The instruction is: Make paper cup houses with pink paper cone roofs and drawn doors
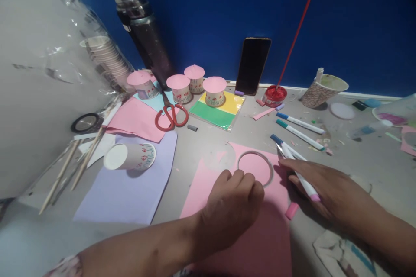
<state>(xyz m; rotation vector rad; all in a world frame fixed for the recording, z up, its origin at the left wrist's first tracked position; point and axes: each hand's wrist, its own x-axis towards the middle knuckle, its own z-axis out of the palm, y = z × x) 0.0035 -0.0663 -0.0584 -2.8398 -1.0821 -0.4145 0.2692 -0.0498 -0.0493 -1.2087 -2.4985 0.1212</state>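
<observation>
A sheet of pink paper (256, 242) lies before me with a thin grey ring (272, 169) on it. My left hand (235, 201) is closed in a fist over the paper, its knuckles at the ring's near edge. Whatever its fingers may hold is hidden. My right hand (328, 181) is closed around a slim white marker (307, 186) with a pink end, right of the ring. A pointed metal tip (280, 150) shows just beyond its fingers; what it belongs to is unclear. A pink marker cap (292, 210) lies by the paper's right edge.
Decorated paper cups with pink roofs (215, 91) stand at the back. Scissors (171, 117), a dark flask (146, 34), a phone (253, 66) and a red paint pot (274, 95) are near them. A cup (130, 157) lies on lilac paper (130, 201). Markers (300, 123) lie right.
</observation>
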